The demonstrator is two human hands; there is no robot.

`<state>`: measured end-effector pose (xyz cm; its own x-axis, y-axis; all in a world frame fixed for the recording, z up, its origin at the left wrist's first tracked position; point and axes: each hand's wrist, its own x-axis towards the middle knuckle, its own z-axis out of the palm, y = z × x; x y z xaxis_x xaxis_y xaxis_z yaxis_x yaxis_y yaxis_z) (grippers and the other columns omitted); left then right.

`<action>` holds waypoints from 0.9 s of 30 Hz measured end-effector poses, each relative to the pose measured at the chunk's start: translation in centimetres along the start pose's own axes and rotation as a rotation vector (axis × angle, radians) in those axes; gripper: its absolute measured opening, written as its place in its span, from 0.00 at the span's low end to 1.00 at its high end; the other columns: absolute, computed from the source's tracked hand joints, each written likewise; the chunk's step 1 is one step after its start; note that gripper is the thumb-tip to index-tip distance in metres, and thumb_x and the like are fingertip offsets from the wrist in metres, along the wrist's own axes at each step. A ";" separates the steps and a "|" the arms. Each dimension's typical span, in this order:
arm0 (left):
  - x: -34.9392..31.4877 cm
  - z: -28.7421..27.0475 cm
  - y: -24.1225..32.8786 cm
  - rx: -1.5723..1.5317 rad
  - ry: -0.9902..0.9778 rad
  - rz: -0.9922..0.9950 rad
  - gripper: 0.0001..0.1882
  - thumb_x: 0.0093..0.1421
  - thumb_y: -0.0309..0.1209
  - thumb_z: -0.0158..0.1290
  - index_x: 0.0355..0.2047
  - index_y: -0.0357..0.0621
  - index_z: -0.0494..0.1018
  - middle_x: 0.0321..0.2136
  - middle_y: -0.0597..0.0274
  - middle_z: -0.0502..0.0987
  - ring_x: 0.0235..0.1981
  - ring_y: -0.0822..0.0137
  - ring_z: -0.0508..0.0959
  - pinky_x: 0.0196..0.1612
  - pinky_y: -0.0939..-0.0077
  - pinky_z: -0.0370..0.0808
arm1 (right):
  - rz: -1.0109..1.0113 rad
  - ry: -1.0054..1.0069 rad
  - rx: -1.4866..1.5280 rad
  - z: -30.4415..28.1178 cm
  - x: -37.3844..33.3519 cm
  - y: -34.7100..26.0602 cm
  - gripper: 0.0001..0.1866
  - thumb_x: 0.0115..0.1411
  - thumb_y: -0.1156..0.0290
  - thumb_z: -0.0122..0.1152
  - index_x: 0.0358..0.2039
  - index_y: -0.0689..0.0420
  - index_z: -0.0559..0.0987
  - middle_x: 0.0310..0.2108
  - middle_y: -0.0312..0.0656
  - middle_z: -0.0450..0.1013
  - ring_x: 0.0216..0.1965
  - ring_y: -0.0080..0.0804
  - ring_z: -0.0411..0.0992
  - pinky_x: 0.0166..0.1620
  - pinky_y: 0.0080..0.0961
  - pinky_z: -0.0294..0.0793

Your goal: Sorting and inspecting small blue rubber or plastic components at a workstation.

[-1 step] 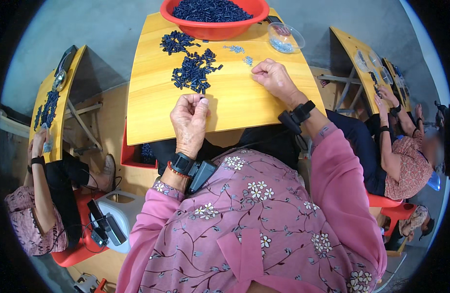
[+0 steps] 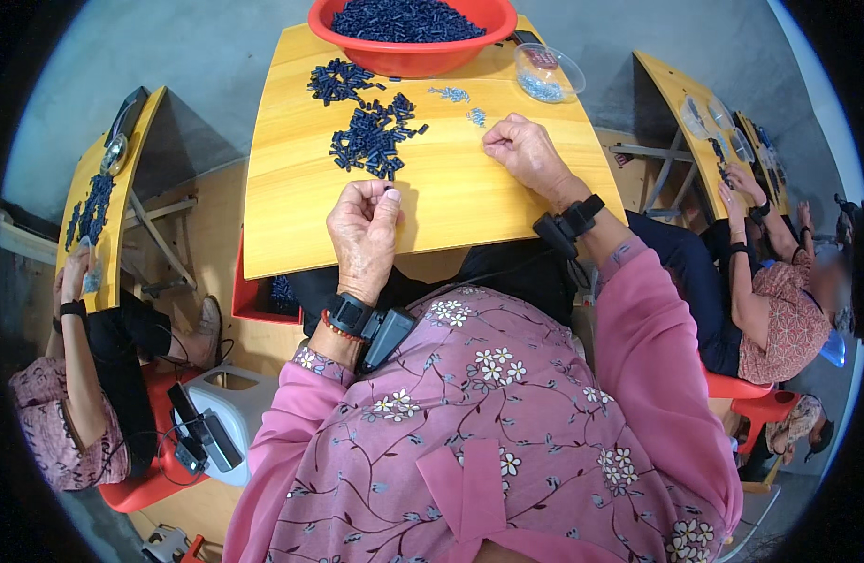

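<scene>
Near the front edge of the yellow table, my left hand is closed, a small dark tube pinched between thumb and finger. Just beyond those fingertips lies a loose pile of dark tubes, with a second dark pile farther back. Over on the right, my right hand is closed with thumb and fingertips together; whatever they hold is too small to make out. Close beyond it sits a little heap of silvery metal pieces, and another small heap lies behind that.
A red basin full of dark tubes stands at the table's far edge. Right of it is a clear round tub with silvery pieces. Below the table's left side is a red crate. Other people work at tables on both sides.
</scene>
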<state>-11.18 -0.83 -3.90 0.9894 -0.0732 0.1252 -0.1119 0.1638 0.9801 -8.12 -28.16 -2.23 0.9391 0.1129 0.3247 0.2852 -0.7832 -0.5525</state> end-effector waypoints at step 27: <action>-0.5 -0.5 1.5 -0.113 -0.193 0.001 0.07 0.58 0.19 0.56 0.38 0.33 0.74 0.28 0.66 0.77 0.28 0.78 0.76 0.35 0.84 0.75 | 0.178 -0.248 0.901 1.8 -2.9 -11.2 0.06 0.63 0.78 0.54 0.40 0.65 0.75 0.30 0.40 0.76 0.28 0.22 0.75 0.34 0.19 0.77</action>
<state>-11.80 -0.02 -2.56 0.9522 -0.2578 0.1637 -0.0908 0.2725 0.9578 -13.65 -18.59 1.66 0.9674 0.2452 0.0634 0.0771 -0.0468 -0.9959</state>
